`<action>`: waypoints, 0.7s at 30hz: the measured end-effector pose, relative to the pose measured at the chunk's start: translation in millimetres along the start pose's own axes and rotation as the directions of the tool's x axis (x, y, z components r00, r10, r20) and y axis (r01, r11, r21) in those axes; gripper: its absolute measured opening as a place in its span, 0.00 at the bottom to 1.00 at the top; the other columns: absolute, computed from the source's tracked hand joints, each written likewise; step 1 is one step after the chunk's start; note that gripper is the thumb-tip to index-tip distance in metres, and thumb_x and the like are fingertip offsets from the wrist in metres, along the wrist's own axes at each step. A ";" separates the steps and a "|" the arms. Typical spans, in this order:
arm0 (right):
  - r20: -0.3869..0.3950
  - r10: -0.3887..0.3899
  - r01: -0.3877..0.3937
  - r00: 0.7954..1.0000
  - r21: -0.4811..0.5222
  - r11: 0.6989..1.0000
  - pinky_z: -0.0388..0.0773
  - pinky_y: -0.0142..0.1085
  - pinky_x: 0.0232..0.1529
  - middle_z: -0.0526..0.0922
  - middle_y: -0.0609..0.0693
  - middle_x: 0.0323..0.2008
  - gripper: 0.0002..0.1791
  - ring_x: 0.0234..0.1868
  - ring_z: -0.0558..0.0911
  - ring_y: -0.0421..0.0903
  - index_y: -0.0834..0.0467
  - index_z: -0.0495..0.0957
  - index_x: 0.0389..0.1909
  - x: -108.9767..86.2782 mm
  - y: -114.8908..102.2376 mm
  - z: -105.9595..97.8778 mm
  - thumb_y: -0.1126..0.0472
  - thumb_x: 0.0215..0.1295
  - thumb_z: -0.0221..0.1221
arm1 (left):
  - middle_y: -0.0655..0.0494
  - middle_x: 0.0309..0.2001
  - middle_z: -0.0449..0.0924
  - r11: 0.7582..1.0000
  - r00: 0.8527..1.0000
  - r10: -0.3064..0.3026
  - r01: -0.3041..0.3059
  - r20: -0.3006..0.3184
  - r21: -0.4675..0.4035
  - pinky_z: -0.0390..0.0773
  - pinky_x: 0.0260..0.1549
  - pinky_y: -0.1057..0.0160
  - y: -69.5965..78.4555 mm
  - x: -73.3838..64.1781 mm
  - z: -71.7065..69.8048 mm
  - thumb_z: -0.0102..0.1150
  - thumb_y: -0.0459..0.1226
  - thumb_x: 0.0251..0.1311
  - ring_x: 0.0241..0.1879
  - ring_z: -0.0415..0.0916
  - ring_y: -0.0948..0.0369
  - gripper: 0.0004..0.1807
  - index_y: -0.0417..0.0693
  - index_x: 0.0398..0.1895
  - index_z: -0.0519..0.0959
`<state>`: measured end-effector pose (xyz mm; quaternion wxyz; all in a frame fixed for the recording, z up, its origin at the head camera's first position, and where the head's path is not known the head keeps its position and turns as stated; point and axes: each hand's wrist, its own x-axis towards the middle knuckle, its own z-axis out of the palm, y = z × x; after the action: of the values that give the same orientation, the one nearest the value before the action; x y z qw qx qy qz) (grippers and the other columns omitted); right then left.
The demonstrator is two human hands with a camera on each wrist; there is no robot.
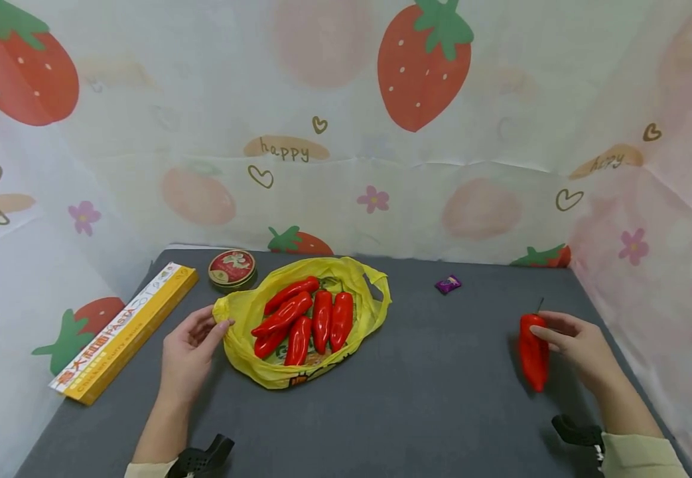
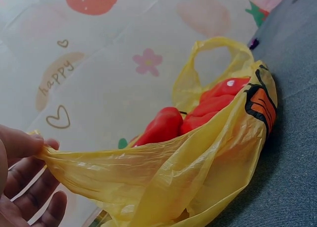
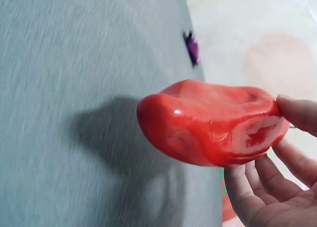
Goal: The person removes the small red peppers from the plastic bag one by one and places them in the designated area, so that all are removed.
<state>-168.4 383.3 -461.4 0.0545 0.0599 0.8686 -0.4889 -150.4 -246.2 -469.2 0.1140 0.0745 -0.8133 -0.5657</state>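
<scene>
A yellow plastic bag (image 1: 241, 348) lies spread on the table with its mouth wide, and several glossy red peppers (image 1: 322, 322) rest inside it. My left hand (image 1: 187, 352) pinches the bag's left rim between thumb and fingers; in the left wrist view the plastic (image 2: 119, 172) is pulled taut toward that hand. Off to the right, my right hand (image 1: 578, 345) holds one red pepper (image 1: 534, 355) near its stem end, tip pointing down. The right wrist view shows this pepper (image 3: 213, 123) over the grey table, with its shadow beside it.
A long yellow pasta box (image 1: 127, 332) lies along the left table edge. Behind the bag's left side stands a round red tin (image 1: 232, 269). One small purple wrapped sweet (image 1: 448, 285) lies toward the back. A strawberry-print curtain (image 1: 334, 219) hangs behind the table.
</scene>
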 end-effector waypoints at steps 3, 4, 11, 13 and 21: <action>0.025 0.018 -0.019 1.000 0.030 0.999 0.81 0.25 0.44 0.75 0.24 0.45 0.38 0.44 0.77 0.26 0.67 0.65 0.71 3.2 10.5 -7.6 0.46 0.71 0.61 | 0.56 0.52 0.85 1.000 1.000 -0.010 0.010 -0.003 -0.004 0.78 0.46 0.79 0.4 -0.2 0.4 0.62 0.49 0.68 0.46 0.78 0.70 0.25 0.53 0.64 0.77; 0.033 0.027 -0.028 0.999 0.035 0.999 0.81 0.26 0.44 0.75 0.24 0.45 0.38 0.44 0.77 0.26 0.66 0.66 0.71 4.1 13.4 -10.0 0.46 0.71 0.61 | 0.57 0.52 0.85 1.000 1.000 -0.012 0.012 -0.002 -0.007 0.78 0.46 0.79 0.8 -0.3 0.3 0.62 0.49 0.68 0.46 0.79 0.70 0.25 0.53 0.64 0.77; 0.095 0.090 -0.096 0.991 0.067 0.993 0.81 0.27 0.46 0.75 0.26 0.46 0.39 0.46 0.75 0.24 0.65 0.67 0.71 10.1 25.0 -19.7 0.44 0.69 0.62 | 0.61 0.49 0.85 0.999 1.000 -0.020 0.020 0.000 -0.037 0.78 0.46 0.79 2.8 0.0 0.9 0.63 0.48 0.67 0.46 0.79 0.70 0.25 0.51 0.64 0.76; 0.104 0.101 -0.107 0.989 0.057 0.993 0.82 0.27 0.47 0.75 0.29 0.48 0.40 0.46 0.75 0.24 0.66 0.66 0.71 12.1 26.8 -20.2 0.43 0.69 0.62 | 0.60 0.49 0.85 0.999 1.000 -0.021 0.021 0.004 -0.042 0.78 0.47 0.79 3.0 0.5 1.1 0.63 0.48 0.68 0.46 0.79 0.70 0.25 0.50 0.64 0.76; 0.072 0.052 -0.042 0.996 -0.136 0.990 0.80 0.27 0.43 0.71 0.66 0.67 0.39 0.48 0.77 0.33 0.66 0.67 0.70 19.9 27.1 -13.8 0.41 0.71 0.58 | 0.58 0.50 0.85 0.998 0.999 -0.052 0.052 0.016 -0.044 0.77 0.47 0.79 3.7 -0.1 0.8 0.62 0.49 0.68 0.47 0.79 0.69 0.25 0.51 0.65 0.76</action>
<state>-184.2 410.1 -480.2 0.1027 0.0581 0.8953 -0.4296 -150.6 -244.2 -466.1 0.0951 0.0890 -0.7990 -0.5870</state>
